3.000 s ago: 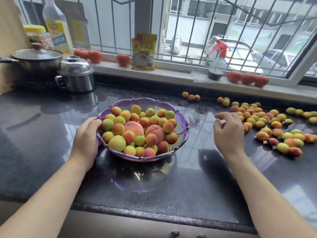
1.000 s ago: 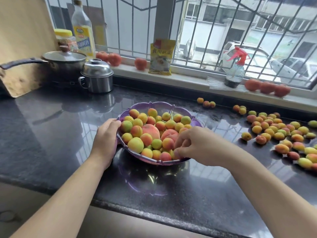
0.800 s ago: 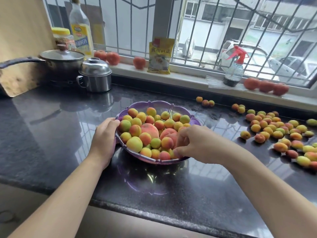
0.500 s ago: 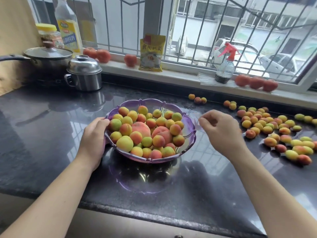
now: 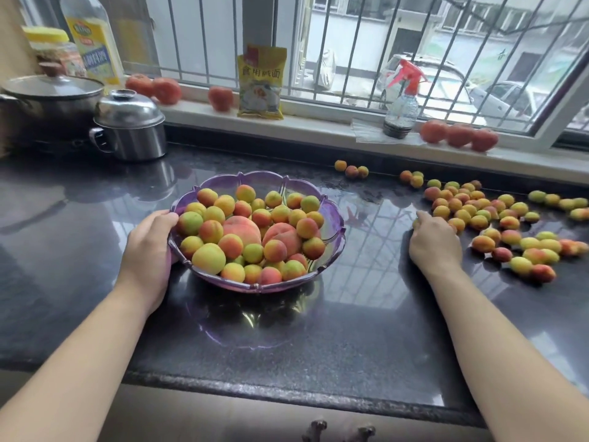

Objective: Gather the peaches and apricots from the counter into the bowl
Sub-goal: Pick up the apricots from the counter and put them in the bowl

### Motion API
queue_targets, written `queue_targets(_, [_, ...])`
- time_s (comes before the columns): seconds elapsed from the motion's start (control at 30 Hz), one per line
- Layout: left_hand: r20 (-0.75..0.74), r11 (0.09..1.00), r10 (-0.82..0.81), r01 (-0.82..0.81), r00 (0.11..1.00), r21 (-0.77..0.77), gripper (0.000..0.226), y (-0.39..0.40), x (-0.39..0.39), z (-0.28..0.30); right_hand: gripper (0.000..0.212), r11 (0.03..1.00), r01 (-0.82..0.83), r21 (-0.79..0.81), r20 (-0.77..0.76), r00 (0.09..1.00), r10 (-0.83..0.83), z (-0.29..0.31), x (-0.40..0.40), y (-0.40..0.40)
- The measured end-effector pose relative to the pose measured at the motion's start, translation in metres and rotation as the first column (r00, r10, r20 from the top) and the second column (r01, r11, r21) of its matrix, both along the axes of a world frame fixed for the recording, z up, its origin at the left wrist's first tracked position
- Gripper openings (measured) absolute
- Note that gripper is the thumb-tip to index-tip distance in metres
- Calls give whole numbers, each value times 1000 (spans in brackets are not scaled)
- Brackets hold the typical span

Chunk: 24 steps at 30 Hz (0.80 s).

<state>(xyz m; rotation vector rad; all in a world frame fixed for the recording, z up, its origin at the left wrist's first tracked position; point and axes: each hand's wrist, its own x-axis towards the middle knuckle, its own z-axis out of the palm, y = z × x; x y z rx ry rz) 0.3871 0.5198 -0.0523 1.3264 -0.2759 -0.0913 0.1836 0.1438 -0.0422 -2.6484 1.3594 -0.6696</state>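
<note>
Dark stone table [image 5: 366, 330]: right hand [image 5: 435, 242] has left the purple bowl [image 5: 333, 237] for the loose apricots [image 5: 497, 224], fingers curled, contents hidden; left hand [image 5: 149, 247] grips the rim.

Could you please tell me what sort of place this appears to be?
Most likely a home kitchen: a dark speckled stone counter, a lidded steel pot beside a pan, and a yellow cooking-oil bottle by the barred window.

We count one purple bowl [image 5: 331, 232], two peaches [image 5: 242, 229] inside it, six tomatoes [image 5: 459, 135], two pots [image 5: 130, 129], one spray bottle [image 5: 400, 106].
</note>
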Motion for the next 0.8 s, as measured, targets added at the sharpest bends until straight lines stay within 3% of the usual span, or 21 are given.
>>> queue_targets(0.17, [2, 1000, -19, 19, 1000, -4, 20, 0, 0, 1, 37, 997, -59, 49, 172, 984, 50, 4, -4, 3])
queue_targets(0.33, [-6, 999, 32, -32, 999, 45, 28, -1, -2, 2, 31, 963, -252, 92, 375, 905, 200, 14, -7, 30])
queue_targets(0.43, [9, 998, 32, -33, 999, 58, 29, -2, -4, 6, 31, 884, -436, 166, 465, 826, 320, 36, -3, 60])
queue_targets(0.53, [24, 998, 18, -20, 1000, 52, 20, -1, -5, 9, 28, 731, -646, 220, 531, 708, 466, 70, 1, 98])
queue_targets(0.63, [-8, 998, -1, 2, 1000, 60, 25, 2, -3, 8, 27, 598, -757, 262, 391, 650, 652, 100, 4, 129])
queue_targets(0.73, [-29, 999, -20, 21, 999, 46, 25, 3, -3, 8, 24, 614, -744, 263, -50, 626, 779, 114, 9, 148])
queue_targets(0.8, [-10, 998, -23, 23, 1000, 64, 26, 4, -4, 8, 20, 644, -713, 277, -205, 611, 765, 118, 15, 156])
